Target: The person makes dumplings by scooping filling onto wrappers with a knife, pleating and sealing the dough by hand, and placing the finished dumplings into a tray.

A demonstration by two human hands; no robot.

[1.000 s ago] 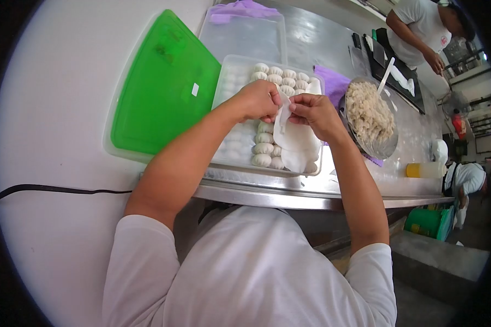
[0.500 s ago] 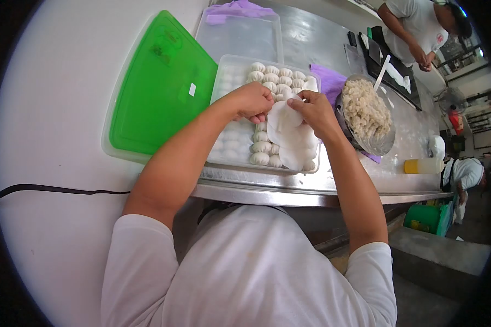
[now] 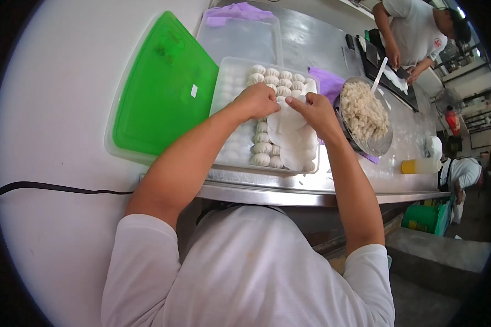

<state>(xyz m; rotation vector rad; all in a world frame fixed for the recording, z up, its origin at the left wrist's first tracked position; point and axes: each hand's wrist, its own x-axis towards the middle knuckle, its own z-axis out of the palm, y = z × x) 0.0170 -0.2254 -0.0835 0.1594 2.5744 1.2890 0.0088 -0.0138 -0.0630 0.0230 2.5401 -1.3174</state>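
Observation:
A translucent plastic tray (image 3: 219, 87) holds rows of white pleated dumplings (image 3: 262, 147). Over the dumplings on its right side lie thin, round white dumpling wrappers (image 3: 297, 148), overlapping one another. My right hand (image 3: 317, 113) pinches the upper edge of a wrapper between thumb and fingers. Beside it, my left hand (image 3: 258, 101) is closed, its fingertips at the left edge of the same wrapper. The hands hide some dumplings beneath them.
A green lid (image 3: 163, 92) leans left of the tray. Rightward stand a bowl of pale filling (image 3: 365, 111) with a white-handled utensil, a purple cloth (image 3: 328, 83) and a yellow-filled bottle (image 3: 420, 165). A co-worker (image 3: 412, 32) works across the steel table (image 3: 311, 38). Another person (image 3: 466, 174) bends farther off.
My left hand has moved slightly right, to the wrapper's edge, closer to my right hand. The co-worker's hands have lowered toward the dark board.

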